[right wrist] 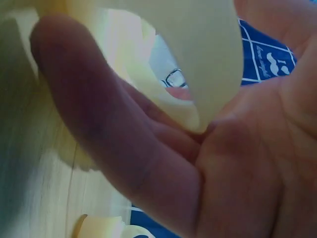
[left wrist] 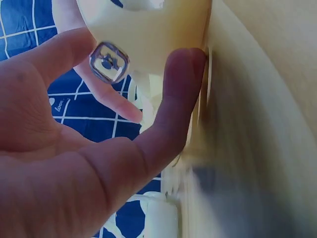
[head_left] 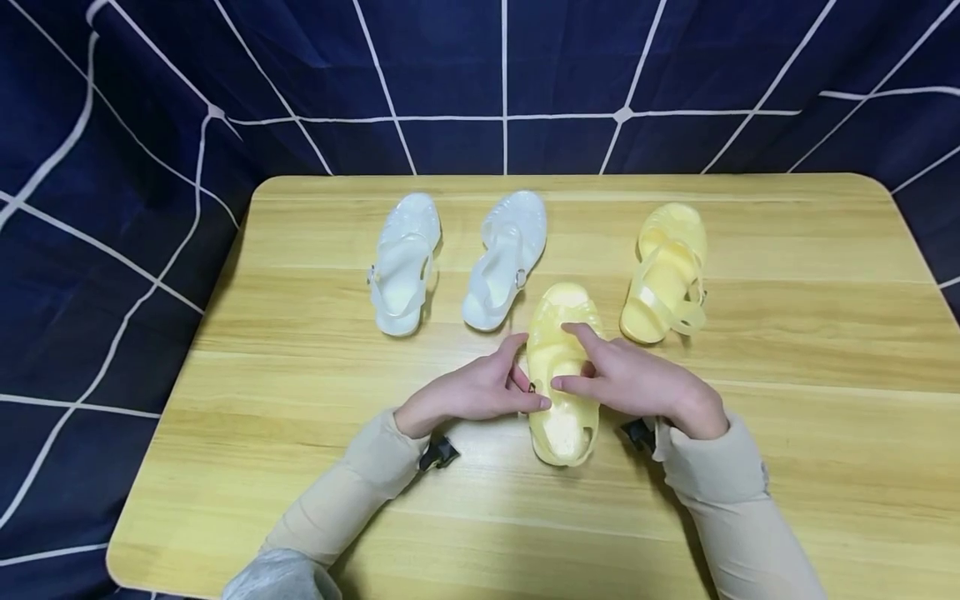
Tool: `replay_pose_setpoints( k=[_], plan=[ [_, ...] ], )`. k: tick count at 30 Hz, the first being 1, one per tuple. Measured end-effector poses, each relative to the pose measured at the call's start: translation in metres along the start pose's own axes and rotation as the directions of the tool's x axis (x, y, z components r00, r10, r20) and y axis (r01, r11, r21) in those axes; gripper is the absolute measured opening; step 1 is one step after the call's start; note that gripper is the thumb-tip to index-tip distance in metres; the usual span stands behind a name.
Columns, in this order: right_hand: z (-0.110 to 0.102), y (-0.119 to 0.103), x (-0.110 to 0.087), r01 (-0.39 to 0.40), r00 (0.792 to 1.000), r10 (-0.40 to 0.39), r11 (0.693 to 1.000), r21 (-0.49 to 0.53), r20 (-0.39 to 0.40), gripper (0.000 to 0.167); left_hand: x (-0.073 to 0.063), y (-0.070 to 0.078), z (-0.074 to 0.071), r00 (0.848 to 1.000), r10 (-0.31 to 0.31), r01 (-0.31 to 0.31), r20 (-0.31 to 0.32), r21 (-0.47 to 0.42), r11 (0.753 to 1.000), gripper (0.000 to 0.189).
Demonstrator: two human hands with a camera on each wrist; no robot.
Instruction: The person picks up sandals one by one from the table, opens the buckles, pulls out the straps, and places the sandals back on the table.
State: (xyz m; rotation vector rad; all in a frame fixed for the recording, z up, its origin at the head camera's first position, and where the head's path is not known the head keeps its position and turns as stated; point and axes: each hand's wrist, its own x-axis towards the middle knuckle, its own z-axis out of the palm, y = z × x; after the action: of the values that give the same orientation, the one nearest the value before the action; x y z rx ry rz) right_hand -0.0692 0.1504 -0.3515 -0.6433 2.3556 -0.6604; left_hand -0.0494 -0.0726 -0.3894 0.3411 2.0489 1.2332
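A yellow jelly sandal (head_left: pixel 558 427) lies toe-away near the middle of the wooden table, between both hands. At its left side, my left hand (head_left: pixel 480 387) grips the edge, thumb over the side by the buckle. In the left wrist view, a clear metal-rimmed buckle (left wrist: pixel 109 62) shows beside the fingers, and one bent finger presses low on the sandal's side. From the right, my right hand (head_left: pixel 637 377) holds the same sandal, two digits reaching over its upper. The right wrist view shows a yellow strap (right wrist: pixel 213 54) within the curve of that hand.
Another yellow sandal (head_left: pixel 651 310) stands at the right, its strap hanging outward. Two pale bluish-white sandals, a left one (head_left: pixel 401 279) and one nearer the middle (head_left: pixel 517 237), stand toward the back. Dark blue cloth with white lines (head_left: pixel 450 75) hangs behind the table (head_left: pixel 285 433).
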Motion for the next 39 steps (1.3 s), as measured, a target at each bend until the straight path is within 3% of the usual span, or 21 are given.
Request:
replay_pose_setpoints(
  k=[8, 14, 17, 24, 30, 34, 39],
  plan=[
    [-0.008, 0.007, 0.003, -0.110, 0.986, 0.126, 0.984, 0.142, -0.108, 0.089, 0.006, 0.008, 0.006, 0.997, -0.011, 0.004, -0.070, -0.087, 0.996, 0.089],
    [-0.015, 0.012, 0.002, -0.177, 0.948, 0.249, 0.930, 0.323, -0.197, 0.103, 0.016, 0.014, 0.009, 0.987, -0.010, -0.024, -0.163, -0.204, 0.979, 0.085],
    [-0.017, 0.014, 0.001, -0.175, 0.937, 0.270, 0.912, 0.372, -0.222, 0.106, 0.021, 0.016, 0.010, 0.980, 0.005, -0.054, -0.198, -0.247, 0.968, 0.085],
    [-0.017, 0.012, 0.002, -0.168, 0.923, 0.271, 0.923, 0.347, -0.274, 0.107, 0.030, 0.025, 0.014, 0.961, 0.007, -0.079, -0.276, -0.250, 0.965, 0.080],
    [-0.016, 0.011, 0.002, -0.169, 0.913, 0.282, 0.920, 0.355, -0.295, 0.109, 0.039, 0.023, 0.016, 0.940, 0.019, -0.108, -0.342, -0.242, 0.964, 0.075],
    [-0.016, 0.011, -0.001, -0.214, 0.916, 0.291, 0.936, 0.278, -0.276, 0.109, 0.035, 0.024, 0.015, 0.946, -0.001, -0.057, -0.323, -0.168, 0.984, 0.075],
    [-0.017, 0.013, -0.004, -0.222, 0.939, 0.278, 0.940, 0.258, -0.203, 0.107, 0.029, 0.028, 0.013, 0.961, -0.001, -0.020, -0.277, -0.074, 0.997, 0.075]
  ],
)
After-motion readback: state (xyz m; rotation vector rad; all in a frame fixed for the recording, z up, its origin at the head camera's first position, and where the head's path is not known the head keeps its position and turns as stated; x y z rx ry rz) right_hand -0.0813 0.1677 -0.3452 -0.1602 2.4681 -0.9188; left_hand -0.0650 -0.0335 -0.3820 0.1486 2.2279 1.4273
